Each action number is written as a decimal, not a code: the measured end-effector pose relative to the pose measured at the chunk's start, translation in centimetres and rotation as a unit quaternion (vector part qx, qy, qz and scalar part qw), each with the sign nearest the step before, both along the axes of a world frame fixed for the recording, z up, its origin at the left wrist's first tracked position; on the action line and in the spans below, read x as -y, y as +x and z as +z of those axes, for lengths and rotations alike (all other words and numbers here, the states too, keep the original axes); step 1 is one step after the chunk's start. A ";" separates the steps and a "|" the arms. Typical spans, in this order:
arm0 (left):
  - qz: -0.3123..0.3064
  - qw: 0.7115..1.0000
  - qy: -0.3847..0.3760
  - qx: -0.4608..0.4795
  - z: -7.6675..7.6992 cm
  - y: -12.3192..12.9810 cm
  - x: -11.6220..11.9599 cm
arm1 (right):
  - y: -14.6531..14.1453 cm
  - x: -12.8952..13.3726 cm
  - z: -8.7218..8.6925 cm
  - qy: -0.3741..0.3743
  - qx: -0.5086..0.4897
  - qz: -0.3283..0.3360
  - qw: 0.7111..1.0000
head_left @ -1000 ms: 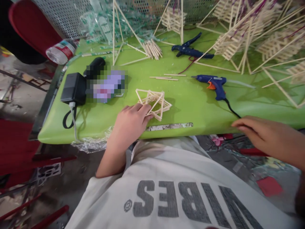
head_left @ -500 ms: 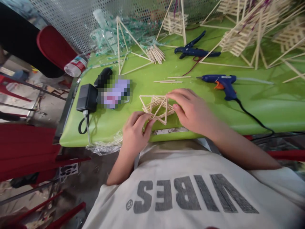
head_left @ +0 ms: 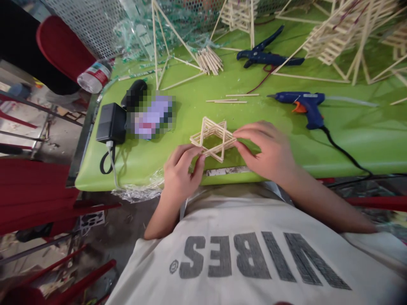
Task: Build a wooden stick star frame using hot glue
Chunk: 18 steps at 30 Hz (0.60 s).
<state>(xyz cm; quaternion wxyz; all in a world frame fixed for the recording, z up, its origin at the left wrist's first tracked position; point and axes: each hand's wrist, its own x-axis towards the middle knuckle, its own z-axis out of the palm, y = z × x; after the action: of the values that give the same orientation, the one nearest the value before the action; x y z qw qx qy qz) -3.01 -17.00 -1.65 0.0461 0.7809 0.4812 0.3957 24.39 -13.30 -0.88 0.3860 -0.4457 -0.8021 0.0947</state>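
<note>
A star-shaped frame of stacked wooden sticks (head_left: 224,142) lies on the green table in front of me. My left hand (head_left: 182,169) pinches its lower left side between thumb and fingers. At its right point, my right hand (head_left: 265,148) grips the stick ends between thumb and forefinger. Beyond the frame lie a few loose sticks (head_left: 230,101). To the right rests a blue glue gun (head_left: 300,103) with an orange trigger, a glue stick in its back end and a black cord.
Dark blue cutters (head_left: 270,57) lie farther back, near a bundle of sticks (head_left: 209,60) and a triangular stick frame (head_left: 155,46). Larger stick structures (head_left: 337,46) fill the back right. At left are a black power adapter (head_left: 111,123), a blurred phone (head_left: 152,118) and a plastic bottle (head_left: 94,77).
The stick frame's upper layer has turned and now lines up with the layers below as a six-pointed star. My right hand has shifted slightly right and down to its right point.
</note>
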 end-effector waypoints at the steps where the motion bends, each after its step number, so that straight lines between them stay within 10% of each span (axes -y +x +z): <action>1: 0.009 1.000 -0.001 -0.002 0.0 0.0 0.0 | 0.0 0.0 0.0 0.002 0.001 0.000 1.000; 18: 0.005 0.999 0.027 0.021 0.6 -0.1 -1.5 | 0.3 -0.2 -0.7 0.022 0.010 0.011 1.000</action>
<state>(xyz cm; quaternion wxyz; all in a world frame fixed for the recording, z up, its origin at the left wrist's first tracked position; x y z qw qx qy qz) -3.07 -15.54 -1.08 0.0333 0.7707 0.4736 0.4250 24.66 -13.08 -1.59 0.3870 -0.4287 -0.8127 0.0771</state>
